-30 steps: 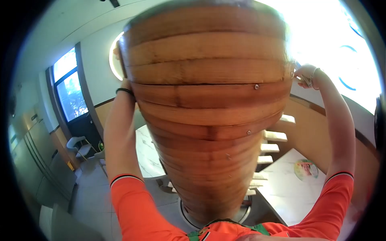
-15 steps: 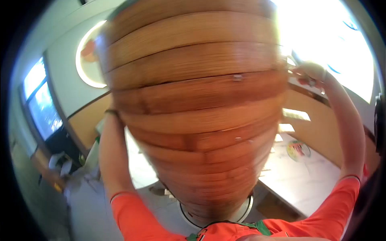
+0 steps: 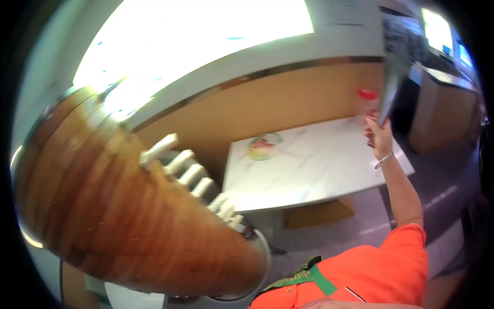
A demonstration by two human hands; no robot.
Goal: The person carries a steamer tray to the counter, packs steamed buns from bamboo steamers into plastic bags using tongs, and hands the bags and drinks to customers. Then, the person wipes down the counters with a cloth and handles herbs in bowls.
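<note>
My right hand (image 3: 379, 135) is raised over the right end of a white marbled table (image 3: 319, 165), a bracelet at its wrist. Its fingers are closed around the lower end of a long, flat grey thing (image 3: 393, 87), which points upward and is too blurred to name. Just behind that hand is a clear container with a red lid (image 3: 367, 95). A tall stack of bamboo steamers (image 3: 139, 216) fills the left side, tilted in this view, with white handle-like pegs (image 3: 190, 172) along one side. My left hand is out of view.
A round colourful printed mat or sticker (image 3: 265, 146) lies on the table. Behind runs a tan bench back (image 3: 293, 98) below a bright lit panel (image 3: 206, 31). A counter (image 3: 442, 108) stands at the far right. The steamer stack rests on a round base (image 3: 265, 252).
The view has swung to the right, so the steamer stack now sits at the left. My left arm has left the picture. My right hand, beside the stack before, now holds the grey thing.
</note>
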